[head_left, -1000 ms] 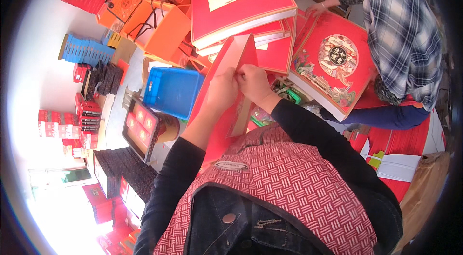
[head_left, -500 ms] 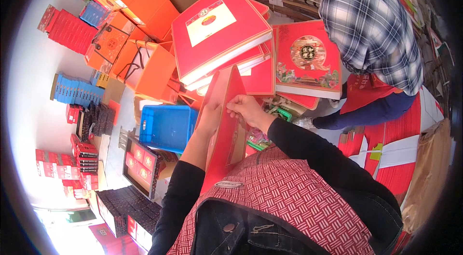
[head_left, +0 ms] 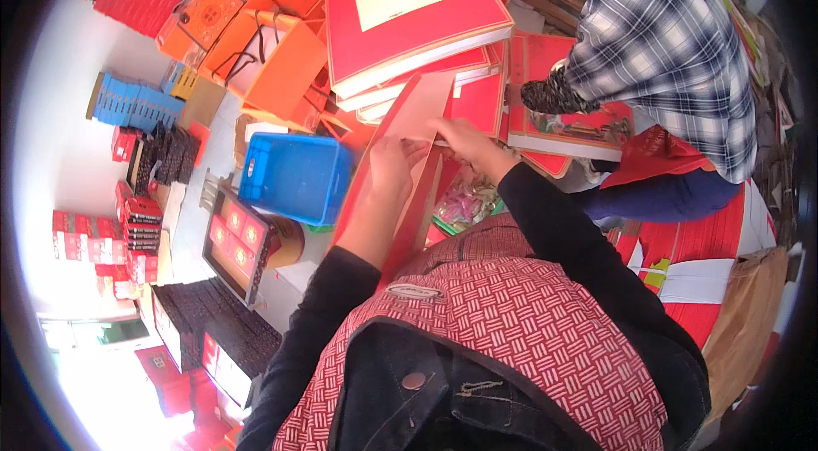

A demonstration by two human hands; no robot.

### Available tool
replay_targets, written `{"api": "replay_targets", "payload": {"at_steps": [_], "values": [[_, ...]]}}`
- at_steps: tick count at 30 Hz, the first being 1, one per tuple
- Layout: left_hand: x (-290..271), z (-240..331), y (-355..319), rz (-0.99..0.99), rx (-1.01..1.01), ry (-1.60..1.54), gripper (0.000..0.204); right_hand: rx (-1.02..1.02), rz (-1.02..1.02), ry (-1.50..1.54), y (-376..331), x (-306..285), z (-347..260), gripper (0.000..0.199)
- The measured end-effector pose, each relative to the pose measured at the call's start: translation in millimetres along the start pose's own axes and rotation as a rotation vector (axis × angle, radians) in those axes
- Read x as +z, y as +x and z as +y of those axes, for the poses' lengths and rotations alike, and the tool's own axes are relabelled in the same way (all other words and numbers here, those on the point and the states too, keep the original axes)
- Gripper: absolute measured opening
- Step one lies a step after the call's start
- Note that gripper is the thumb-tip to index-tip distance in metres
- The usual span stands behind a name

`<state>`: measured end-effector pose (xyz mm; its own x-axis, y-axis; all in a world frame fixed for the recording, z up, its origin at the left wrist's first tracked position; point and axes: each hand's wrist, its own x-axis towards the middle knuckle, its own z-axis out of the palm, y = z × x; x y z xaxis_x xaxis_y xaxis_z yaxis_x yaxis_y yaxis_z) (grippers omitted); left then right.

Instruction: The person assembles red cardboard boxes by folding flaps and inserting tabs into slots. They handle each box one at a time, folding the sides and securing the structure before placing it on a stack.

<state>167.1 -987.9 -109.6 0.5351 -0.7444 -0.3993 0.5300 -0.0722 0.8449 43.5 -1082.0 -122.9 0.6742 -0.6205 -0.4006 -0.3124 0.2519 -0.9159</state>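
Note:
A tall red paper gift bag (head_left: 426, 101), narrow and partly spread, stands tilted in front of my body, its pale pink inside showing at the top. My left hand (head_left: 394, 168) lies at its mouth, fingers curled against the pale inner face. My right hand (head_left: 464, 144) pinches the bag's right edge near the top. Just beyond it, a stack of large red gift boxes with white sides (head_left: 409, 16) rises. Under my right forearm sits a green-rimmed container with pink and greenish packets (head_left: 467, 199), partly hidden.
A blue plastic bin (head_left: 294, 178) stands left of my hands, near orange gift bags (head_left: 281, 59) and a tray of red packs (head_left: 239, 234). At right, a co-worker in a plaid shirt (head_left: 665, 59) leans over another red box (head_left: 545, 63). Strapped red bundles (head_left: 694, 310) lie below.
The red bag's top has come further apart, showing its inside. My hands have shifted, the right a little rightward. The co-worker's arm now reaches over the red box. The view has shifted.

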Motion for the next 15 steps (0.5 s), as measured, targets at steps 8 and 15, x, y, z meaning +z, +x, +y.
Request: {"api": "replay_targets", "payload": {"at_steps": [8, 15], "values": [[-14, 7, -17, -0.128, -0.113, 0.282, 0.022, -0.021, -0.156, 0.632, 8, 5, 56, 0.018], [-27, 9, -5, -0.230, 0.357, 0.842, 0.029, -0.442, 0.538, -0.248, 45, 32, 79, 0.020]]}}
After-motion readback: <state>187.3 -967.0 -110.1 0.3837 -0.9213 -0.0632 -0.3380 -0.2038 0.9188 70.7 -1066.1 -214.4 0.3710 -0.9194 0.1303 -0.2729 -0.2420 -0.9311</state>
